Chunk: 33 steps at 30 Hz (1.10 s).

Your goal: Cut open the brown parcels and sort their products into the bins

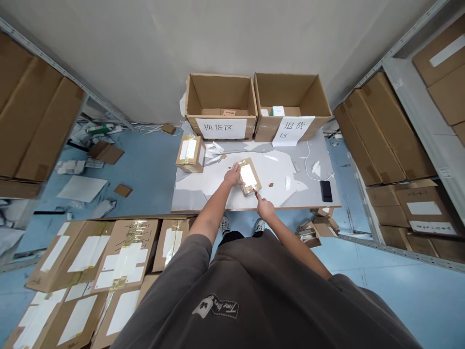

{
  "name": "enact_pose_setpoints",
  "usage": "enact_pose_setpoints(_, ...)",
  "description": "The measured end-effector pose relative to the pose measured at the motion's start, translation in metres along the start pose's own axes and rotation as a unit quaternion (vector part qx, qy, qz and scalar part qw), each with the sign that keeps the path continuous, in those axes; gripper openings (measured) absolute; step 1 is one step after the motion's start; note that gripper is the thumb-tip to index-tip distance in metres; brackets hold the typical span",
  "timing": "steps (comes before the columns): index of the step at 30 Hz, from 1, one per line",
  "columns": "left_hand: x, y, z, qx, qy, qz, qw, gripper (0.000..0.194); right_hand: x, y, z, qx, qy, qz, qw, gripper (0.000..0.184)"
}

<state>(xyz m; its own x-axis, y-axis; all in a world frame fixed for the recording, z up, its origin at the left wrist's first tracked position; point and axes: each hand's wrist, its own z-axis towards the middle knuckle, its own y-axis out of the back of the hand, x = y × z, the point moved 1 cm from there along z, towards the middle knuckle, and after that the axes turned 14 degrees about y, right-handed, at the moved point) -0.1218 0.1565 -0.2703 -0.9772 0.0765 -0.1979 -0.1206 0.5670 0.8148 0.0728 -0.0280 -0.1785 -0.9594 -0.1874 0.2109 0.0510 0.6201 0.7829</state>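
Observation:
A small flat cardboard box [253,167] with a white label and clear tape lies slightly turned on the worktable. My left hand [234,175] grips its left side, fingers over the top edge and thumb lower down. At the box's near edge, my right hand [266,208] is closed around a small, thin cutter [256,193], its tip touching the taped end. Most of the cutter is hidden in my fingers. A taped cardboard box [191,153] with a white label stands at the table's left end.
Two open cartons with paper signs, a left carton [191,121] and a right carton [263,133], stand at the back, holding small boxes. A black phone [326,191] lies at right. Stacked cartons [125,257] fill the near left; loaded shelves [403,87] flank the right.

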Motion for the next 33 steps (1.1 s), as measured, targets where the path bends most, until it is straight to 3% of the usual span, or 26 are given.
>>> enact_pose_setpoints(9, -0.003, 0.005, -0.006, 0.000, 0.010, 0.018, 1.000, 0.134, -0.010, -0.012, -0.018, -0.036, 0.006, 0.015, 0.999, 0.068)
enact_pose_setpoints(13, -0.007, 0.007, -0.011, -0.005, 0.034, 0.013, 0.999, 0.133, -0.026, -0.024, -0.036, -0.004, 0.005, 0.026, 1.000, 0.061)
enact_pose_setpoints(19, -0.012, 0.009, -0.023, -0.038, 0.054, 0.018, 0.998, 0.127, -0.035, -0.027, -0.046, -0.062, -0.027, 0.056, 0.996, 0.059)
enact_pose_setpoints(21, -0.014, 0.012, -0.027, -0.060, 0.027, 0.027, 0.997, 0.113, -0.035, -0.024, -0.046, -0.076, -0.039, 0.062, 0.994, 0.061)
enact_pose_setpoints(23, -0.019, 0.014, -0.030, -0.064, -0.043, 0.046, 0.996, 0.100, -0.035, -0.021, -0.046, -0.091, -0.044, 0.063, 0.993, 0.062)
enact_pose_setpoints(27, -0.039, 0.013, -0.028, -0.007, -0.177, 0.107, 0.978, 0.110, -0.039, -0.015, -0.044, -0.120, -0.042, 0.054, 0.990, 0.062)
enact_pose_setpoints(33, -0.062, 0.008, -0.015, 0.017, -0.124, 0.111, 0.986, 0.095, -0.051, 0.007, -0.035, -0.181, -0.056, 0.033, 0.981, 0.062)
